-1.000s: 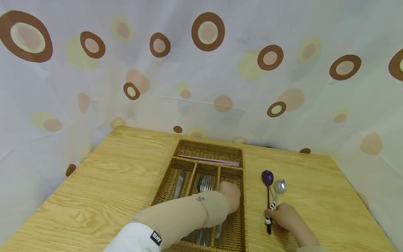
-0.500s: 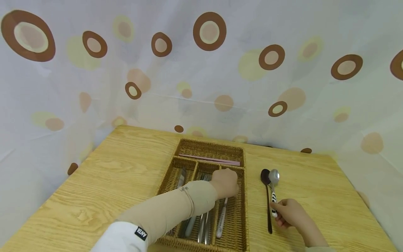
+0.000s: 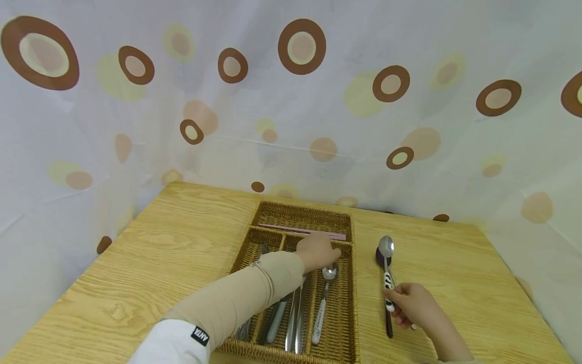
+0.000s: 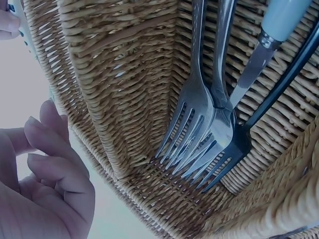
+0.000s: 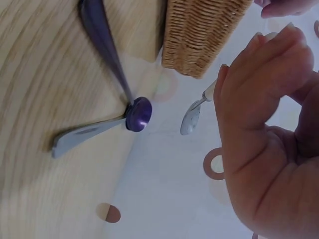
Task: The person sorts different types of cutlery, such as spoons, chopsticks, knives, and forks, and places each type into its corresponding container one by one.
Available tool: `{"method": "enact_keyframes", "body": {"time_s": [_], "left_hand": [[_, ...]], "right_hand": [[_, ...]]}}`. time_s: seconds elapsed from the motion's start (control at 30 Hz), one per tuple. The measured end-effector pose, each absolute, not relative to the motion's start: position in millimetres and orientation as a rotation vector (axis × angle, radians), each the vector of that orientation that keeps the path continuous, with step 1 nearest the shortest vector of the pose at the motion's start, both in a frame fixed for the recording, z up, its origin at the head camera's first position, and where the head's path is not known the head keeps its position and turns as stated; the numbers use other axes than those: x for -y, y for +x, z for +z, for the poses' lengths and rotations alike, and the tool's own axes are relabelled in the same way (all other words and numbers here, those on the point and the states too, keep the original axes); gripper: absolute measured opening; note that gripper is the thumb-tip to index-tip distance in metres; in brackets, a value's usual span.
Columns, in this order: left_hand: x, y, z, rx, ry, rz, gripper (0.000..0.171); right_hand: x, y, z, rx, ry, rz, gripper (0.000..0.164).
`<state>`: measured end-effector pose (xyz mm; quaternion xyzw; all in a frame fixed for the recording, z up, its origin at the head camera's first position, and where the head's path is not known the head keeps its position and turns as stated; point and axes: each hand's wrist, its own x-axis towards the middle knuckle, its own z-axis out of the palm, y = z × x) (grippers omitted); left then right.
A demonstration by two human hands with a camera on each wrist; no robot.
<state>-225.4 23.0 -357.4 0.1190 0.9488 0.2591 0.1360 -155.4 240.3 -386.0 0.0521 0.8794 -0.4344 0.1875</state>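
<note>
My right hand (image 3: 416, 303) grips the black-and-white handle of a silver spoon (image 3: 386, 247), raised off the table; its bowl also shows past the fingers in the right wrist view. Beneath it on the wood lie a purple-bowled spoon (image 5: 140, 113) with a dark handle and a second spoon (image 5: 84, 135), its bowl hidden. My left hand (image 3: 316, 252) hovers over the wicker cutlery tray (image 3: 356, 303), fingers loosely bent around nothing. Just below it, a white-handled spoon (image 3: 320, 321) lies in the right compartment. Several forks (image 4: 194, 109) fill the middle compartment, beside a pale-blue-handled utensil (image 4: 281, 20).
Pink chopsticks (image 3: 291, 229) lie in the tray's back compartment. Further cutlery (image 3: 244, 331) shows in the left one, partly behind my sleeve. A patterned cloth (image 3: 254, 167) hangs along the rear of the wooden table (image 3: 182, 232).
My left hand has drawn back and left, baring the white-handled spoon in the right compartment. My right hand has lifted the patterned-handled spoon away from the others and shifted it slightly left.
</note>
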Motion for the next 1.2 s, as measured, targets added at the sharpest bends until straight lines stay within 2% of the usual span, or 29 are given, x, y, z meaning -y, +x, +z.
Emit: {"method": "enact_keyframes", "body": {"time_s": [0.43, 0.9, 1.07, 1.2], "left_hand": [[-24.9, -232.1, -356.2, -2.709, 0.284, 0.847, 0.05], [-34.3, -226.8, -351.7, -2.768, 0.294, 0.808, 0.053], [-40.0, -222.5, -348.9, -2.779, 0.315, 0.74, 0.044], [-42.6, -218.6, -346.8, -2.794, 0.325, 0.659, 0.031]], "right_hand": [[-213.1, -145.8, -372.9, -2.499, 0.069, -1.234, 0.033], [-191.7, -139.1, -365.3, -2.509, -0.058, -1.217, 0.028], [-181.3, -137.6, -366.7, -2.54, -0.055, -1.196, 0.025], [-169.5, -135.6, -368.2, -2.551, -0.051, -1.174, 0.023]]}}
